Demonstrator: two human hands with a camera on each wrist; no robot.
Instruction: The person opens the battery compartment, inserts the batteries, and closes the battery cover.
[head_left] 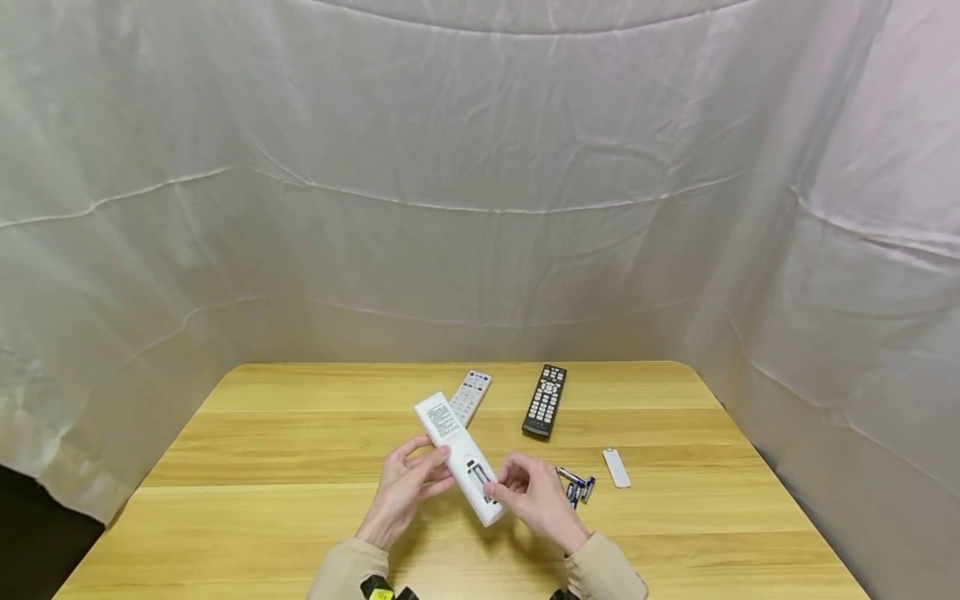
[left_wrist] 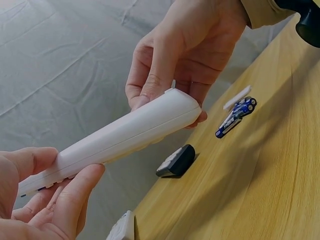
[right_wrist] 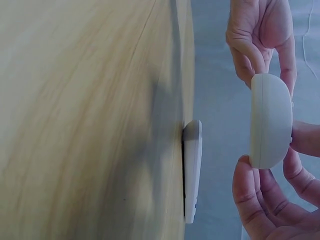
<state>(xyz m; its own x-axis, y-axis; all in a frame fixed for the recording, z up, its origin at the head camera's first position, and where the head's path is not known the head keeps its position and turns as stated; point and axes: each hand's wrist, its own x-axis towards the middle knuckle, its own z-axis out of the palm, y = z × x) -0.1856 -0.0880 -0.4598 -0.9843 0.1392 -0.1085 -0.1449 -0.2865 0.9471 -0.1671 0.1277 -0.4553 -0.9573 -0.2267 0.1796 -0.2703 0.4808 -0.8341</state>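
A white remote control (head_left: 456, 446) is held in the air, its back with printed text turned up and its battery compartment (head_left: 478, 475) uncovered. My left hand (head_left: 408, 482) grips it near the middle, thumb on the back and fingers on the other side. At the lower end, my right hand (head_left: 536, 498) pinches the remote, its thumb at the compartment and fingertips at the edge. Seen from the left wrist, the right hand (left_wrist: 187, 55) is around the remote's far end (left_wrist: 175, 107). Whether batteries lie in the compartment I cannot tell for certain.
Several blue-and-silver batteries (head_left: 576, 486) lie beside my right hand on the wooden table (head_left: 300, 500). A white battery cover (head_left: 617, 468) lies to their right. Farther back are a black remote (head_left: 544, 402) and another white remote (head_left: 471, 397), partly hidden. Grey curtains (head_left: 480, 250) surround the table.
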